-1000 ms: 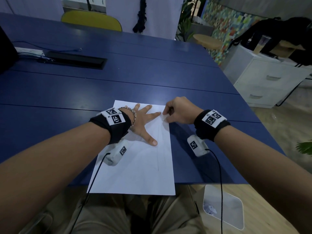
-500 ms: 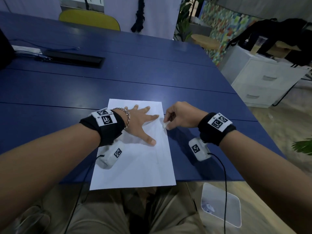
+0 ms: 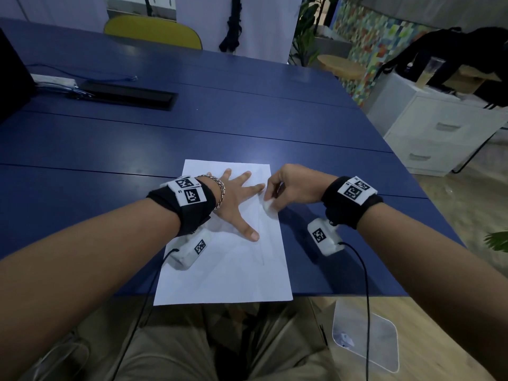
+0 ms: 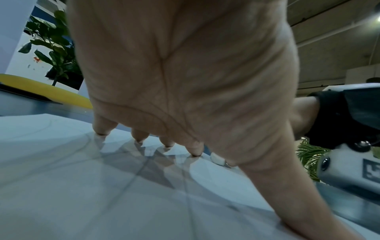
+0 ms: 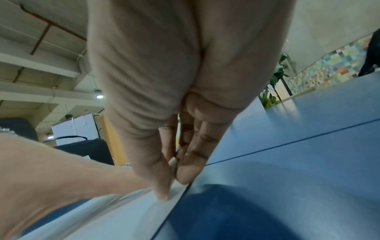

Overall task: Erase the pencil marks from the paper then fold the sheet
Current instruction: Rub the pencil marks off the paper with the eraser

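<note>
A white sheet of paper (image 3: 228,273) lies on the blue table (image 3: 247,127), its near edge hanging past the table's front edge. Faint pencil lines (image 4: 131,178) cross it. My left hand (image 3: 236,199) presses flat on the sheet's upper half, fingers spread. My right hand (image 3: 286,188) pinches a small white eraser (image 3: 268,207) between thumb and fingers and holds it against the paper near its right edge. The eraser (image 5: 172,162) shows between the fingertips in the right wrist view, and the eraser (image 4: 218,159) is seen beyond my left thumb.
A black cable tray (image 3: 129,96) and a white power strip (image 3: 53,79) sit far left on the table. A yellow chair (image 3: 154,33) stands behind it. White drawers (image 3: 439,130) are to the right. A clear bin (image 3: 365,342) sits on the floor by my right knee.
My right hand has slid the eraser toward me along the paper's right side. The left hand stays pressed flat on the sheet.
</note>
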`<control>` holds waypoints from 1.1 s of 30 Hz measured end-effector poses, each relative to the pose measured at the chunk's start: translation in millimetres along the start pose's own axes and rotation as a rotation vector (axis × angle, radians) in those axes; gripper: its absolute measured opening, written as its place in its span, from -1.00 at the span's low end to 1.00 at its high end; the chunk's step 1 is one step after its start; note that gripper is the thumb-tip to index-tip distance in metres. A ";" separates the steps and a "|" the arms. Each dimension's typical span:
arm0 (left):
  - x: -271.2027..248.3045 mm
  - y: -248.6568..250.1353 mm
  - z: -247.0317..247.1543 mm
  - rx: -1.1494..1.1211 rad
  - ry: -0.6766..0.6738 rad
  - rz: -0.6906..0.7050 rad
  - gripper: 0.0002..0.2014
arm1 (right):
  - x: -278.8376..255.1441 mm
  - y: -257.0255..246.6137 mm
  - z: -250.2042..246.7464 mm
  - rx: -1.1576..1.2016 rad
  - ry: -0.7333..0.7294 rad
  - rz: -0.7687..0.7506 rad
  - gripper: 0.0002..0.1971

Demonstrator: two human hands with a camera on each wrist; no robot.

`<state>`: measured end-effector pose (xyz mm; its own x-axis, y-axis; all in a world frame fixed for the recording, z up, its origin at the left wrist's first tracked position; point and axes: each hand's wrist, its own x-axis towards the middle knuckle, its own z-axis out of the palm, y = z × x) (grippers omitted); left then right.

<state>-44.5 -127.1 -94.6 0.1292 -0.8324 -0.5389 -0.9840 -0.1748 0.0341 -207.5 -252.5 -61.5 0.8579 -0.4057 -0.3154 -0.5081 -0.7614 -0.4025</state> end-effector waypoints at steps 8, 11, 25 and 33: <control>-0.6 0.5 -1.2 0.006 -0.012 -0.011 0.44 | -5.9 -5.8 -0.2 0.002 -0.127 0.005 -0.82; 0.3 0.8 -1.1 0.013 -0.011 -0.010 0.45 | -0.3 -1.9 1.7 -0.061 0.142 -0.014 -0.81; -10.5 -1.0 -1.7 0.016 0.122 0.070 0.31 | -14.2 18.3 12.7 -0.059 0.215 -0.008 -0.85; -20.5 6.9 9.9 0.039 -0.005 0.012 0.43 | -12.6 9.0 6.9 -0.094 0.194 -0.014 -0.85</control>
<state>-55.2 -106.1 -91.6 0.1165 -0.8318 -0.5427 -0.9896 -0.1437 0.0079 -223.4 -250.7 -67.0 0.8681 -0.4777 -0.1350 -0.4944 -0.8077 -0.3212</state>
